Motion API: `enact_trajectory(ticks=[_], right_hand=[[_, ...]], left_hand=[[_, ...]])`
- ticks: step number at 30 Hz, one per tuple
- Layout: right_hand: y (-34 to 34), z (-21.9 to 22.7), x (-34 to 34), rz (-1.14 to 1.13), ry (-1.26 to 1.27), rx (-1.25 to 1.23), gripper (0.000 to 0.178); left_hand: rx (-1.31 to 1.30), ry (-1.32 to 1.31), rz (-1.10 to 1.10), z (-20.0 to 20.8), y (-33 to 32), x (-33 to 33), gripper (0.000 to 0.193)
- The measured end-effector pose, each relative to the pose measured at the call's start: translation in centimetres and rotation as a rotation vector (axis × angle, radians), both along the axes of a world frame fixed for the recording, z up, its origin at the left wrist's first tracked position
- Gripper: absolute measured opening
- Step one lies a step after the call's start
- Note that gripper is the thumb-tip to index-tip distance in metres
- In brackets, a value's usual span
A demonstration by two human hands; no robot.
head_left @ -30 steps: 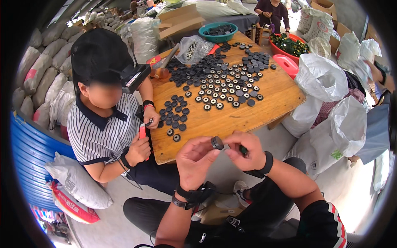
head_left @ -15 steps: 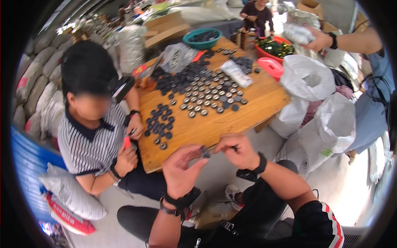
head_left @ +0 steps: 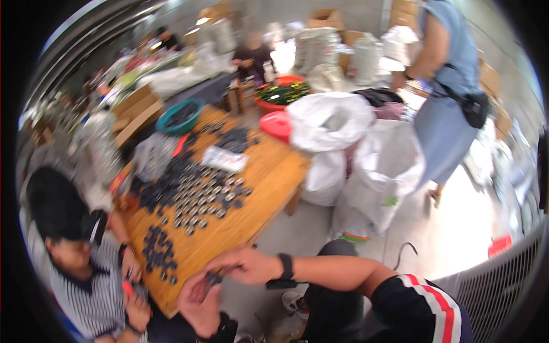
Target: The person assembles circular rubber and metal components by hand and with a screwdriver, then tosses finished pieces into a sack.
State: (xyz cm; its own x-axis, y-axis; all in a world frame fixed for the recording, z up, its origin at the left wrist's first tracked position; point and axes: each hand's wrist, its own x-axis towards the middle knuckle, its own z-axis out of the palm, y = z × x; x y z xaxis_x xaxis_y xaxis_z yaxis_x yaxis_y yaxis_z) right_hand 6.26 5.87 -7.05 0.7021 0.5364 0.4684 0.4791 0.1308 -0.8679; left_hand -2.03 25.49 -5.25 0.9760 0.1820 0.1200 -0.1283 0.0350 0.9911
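Note:
My left hand [head_left: 199,302] is closed on a small dark round piece [head_left: 214,278], held between thumb and fingers just off the table's near edge. My right hand [head_left: 249,265] meets it there, its bent fingertips at the piece; blur hides what they pinch. On the wooden table [head_left: 243,216] lie many loose round pieces: dark ones [head_left: 159,248] by the near left corner and silver-centred ones [head_left: 200,197] in the middle. A heap of dark pieces [head_left: 157,193] lies behind them.
A co-worker [head_left: 80,280] at the left holds a red-handled tool [head_left: 128,287]. A teal basin [head_left: 180,117] and a white packet [head_left: 224,159] are on the table. White sacks [head_left: 386,166] stand at the right, near a red basin [head_left: 281,94] and a standing person [head_left: 449,103].
The view has swung to the right, so the table sits further left. My right hand has come in from apart to meet my left at the dark piece. The standing person's arm is lower.

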Motion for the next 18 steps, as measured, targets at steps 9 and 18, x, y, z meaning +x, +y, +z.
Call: enact_trajectory(ticks=[9,18], right_hand=[[-0.4,0.6,0.2,-0.111,-0.161,-0.118,0.012],[-2.0,0.0,-0.7,-0.103,0.045,-0.061,0.031]], left_hand=[[0.176,-0.027,0.011,2.2,-1.5,-1.0,0.034],[0.272,-0.128,0.011,2.0,-2.2,-1.0,0.032]])
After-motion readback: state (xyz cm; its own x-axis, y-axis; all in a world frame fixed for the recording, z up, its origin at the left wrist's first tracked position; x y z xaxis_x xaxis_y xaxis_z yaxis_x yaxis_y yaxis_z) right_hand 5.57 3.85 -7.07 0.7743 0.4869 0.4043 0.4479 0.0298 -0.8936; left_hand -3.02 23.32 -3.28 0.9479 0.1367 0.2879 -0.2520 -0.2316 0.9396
